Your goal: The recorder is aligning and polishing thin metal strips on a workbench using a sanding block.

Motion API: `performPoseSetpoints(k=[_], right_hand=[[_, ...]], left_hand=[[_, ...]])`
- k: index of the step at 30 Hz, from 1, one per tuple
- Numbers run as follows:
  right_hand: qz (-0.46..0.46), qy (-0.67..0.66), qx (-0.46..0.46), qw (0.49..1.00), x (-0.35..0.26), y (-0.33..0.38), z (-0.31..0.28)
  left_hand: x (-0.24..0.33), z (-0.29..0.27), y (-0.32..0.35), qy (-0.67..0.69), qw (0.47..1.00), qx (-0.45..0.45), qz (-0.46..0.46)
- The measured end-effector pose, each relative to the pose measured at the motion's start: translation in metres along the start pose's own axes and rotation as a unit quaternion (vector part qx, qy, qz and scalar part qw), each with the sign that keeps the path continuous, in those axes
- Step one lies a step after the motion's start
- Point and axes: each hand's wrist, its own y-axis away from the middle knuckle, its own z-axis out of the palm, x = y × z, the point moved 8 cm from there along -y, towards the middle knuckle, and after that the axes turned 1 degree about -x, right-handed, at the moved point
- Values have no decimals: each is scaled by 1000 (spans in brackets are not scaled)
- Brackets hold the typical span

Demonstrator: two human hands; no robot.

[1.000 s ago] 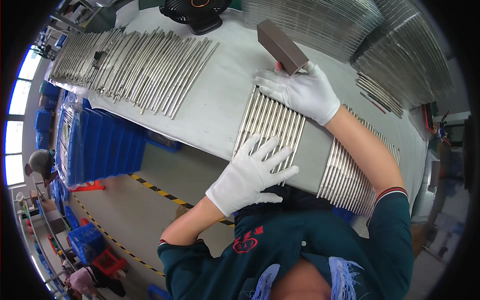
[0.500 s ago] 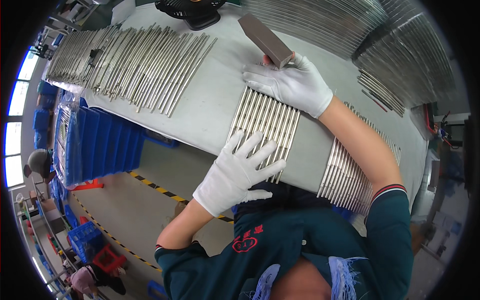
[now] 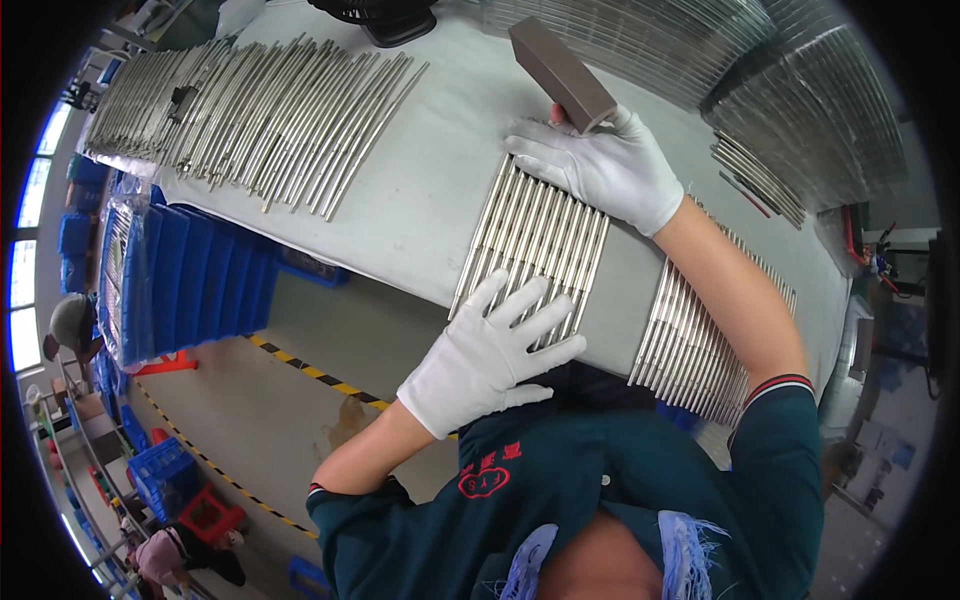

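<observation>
windows (image 3: 25, 270) glare along the left rim of the workshop, where a person (image 3: 72, 325) in a grey cap is blurred and partly hidden, and blue crates (image 3: 200, 290) stand stacked below the near edge of a long, pale-covered table (image 3: 420, 170). near the table's left end lies a wide spread of metal rods (image 3: 300, 120); those farthest left crowd so closely that single ones are hard to make out. a black fan (image 3: 395, 22) behind them is cut off at the top of the view.

by the middle of the near edge, the left hand (image 3: 480, 355), white-gloved, lays its spread fingers over the near part of a row of rods (image 3: 540, 235), hiding several ends; how hard it presses cannot be told. these rods lie side by side, straight, slim and shiny silver, with bands partway along. the right hand (image 3: 600, 170), also gloved, covers their far ends and grips a dark brown block (image 3: 562, 75), matte, long and square-edged; whether the block touches the table is unclear.

toward the right end, another row (image 3: 690, 335) reaches the near edge, partly hidden by the right forearm (image 3: 740, 285). beyond it, loose rods (image 3: 757, 180) lie beside stacks in clear plastic (image 3: 810, 110), their contents obscured by glare.
</observation>
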Motion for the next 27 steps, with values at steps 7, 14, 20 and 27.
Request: performPoseSetpoints(k=[7, 14, 20, 27], right_hand=[[-73, 62, -16, 995, 2, -35, 11], [-113, 270, 22, 956, -57, 50, 27], [-139, 222, 82, 962, -71, 135, 15], [-130, -21, 100, 986, -62, 180, -16]], left_hand=[[-24, -18, 28, -89, 983, 36, -154], [-1, -28, 8, -80, 988, 34, -127], [54, 21, -57, -12, 1000, -8, 8], [106, 66, -104, 7, 987, -34, 157]])
